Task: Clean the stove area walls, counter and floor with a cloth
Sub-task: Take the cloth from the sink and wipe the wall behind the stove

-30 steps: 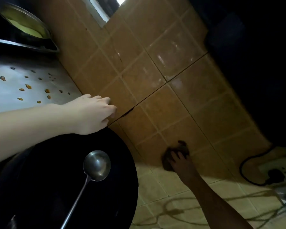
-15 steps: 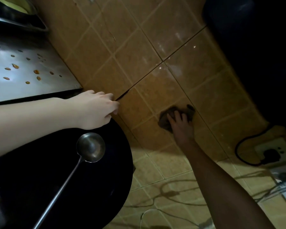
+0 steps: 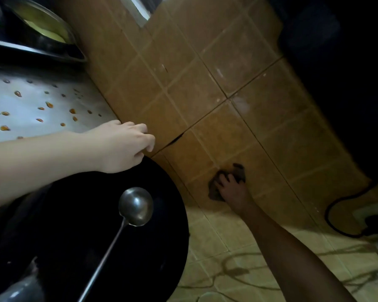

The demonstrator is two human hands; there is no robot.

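Observation:
A dark cloth (image 3: 238, 172) is pressed flat against the brown tiled wall (image 3: 205, 88), low down near the floor. My right hand (image 3: 230, 188) lies on it with spread fingers and covers most of it. My left hand (image 3: 122, 147) rests with curled fingers at the corner where the steel counter (image 3: 37, 105) meets the wall, above the rim of a big black wok (image 3: 79, 236). It holds nothing that I can see. Orange drops speckle the counter.
A steel ladle (image 3: 135, 205) lies in the wok. A metal bowl (image 3: 44, 29) with yellow contents sits at the back left. A black cable (image 3: 336, 214) runs to a plug in a white socket (image 3: 375, 221) at right. Thin cords trail over the pale floor tiles (image 3: 238, 247).
My right hand has slid the cloth back down the wall toward the floor after reaching higher half a second ago. My left hand has stayed at the counter corner.

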